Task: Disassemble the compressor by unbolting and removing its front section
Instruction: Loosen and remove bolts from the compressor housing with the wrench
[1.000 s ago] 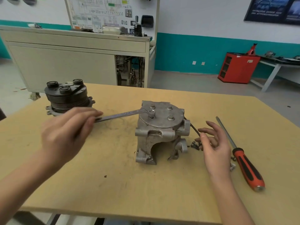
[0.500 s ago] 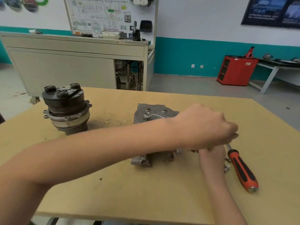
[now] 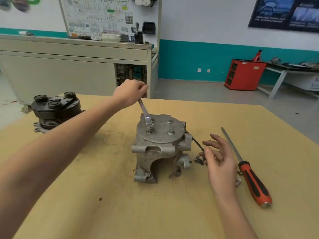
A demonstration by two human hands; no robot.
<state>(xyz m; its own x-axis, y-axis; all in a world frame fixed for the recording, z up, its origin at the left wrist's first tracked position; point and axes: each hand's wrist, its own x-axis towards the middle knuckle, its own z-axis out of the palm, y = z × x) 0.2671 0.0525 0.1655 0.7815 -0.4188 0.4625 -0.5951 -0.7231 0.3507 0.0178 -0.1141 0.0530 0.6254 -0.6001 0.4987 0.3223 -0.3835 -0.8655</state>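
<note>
L hand (image 3: 129,93) grips wrench (image 3: 144,109), ring end on bolt (image 3: 149,125) atop compressor housing (image 3: 158,145). R hand (image 3: 219,159) fingers spread wide, beside housing, holding nothing.

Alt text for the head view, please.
A person's left hand grips a wrench seated on a bolt atop a grey compressor housing on a wooden table; the right hand hovers open beside it, near a red-handled screwdriver.
</note>
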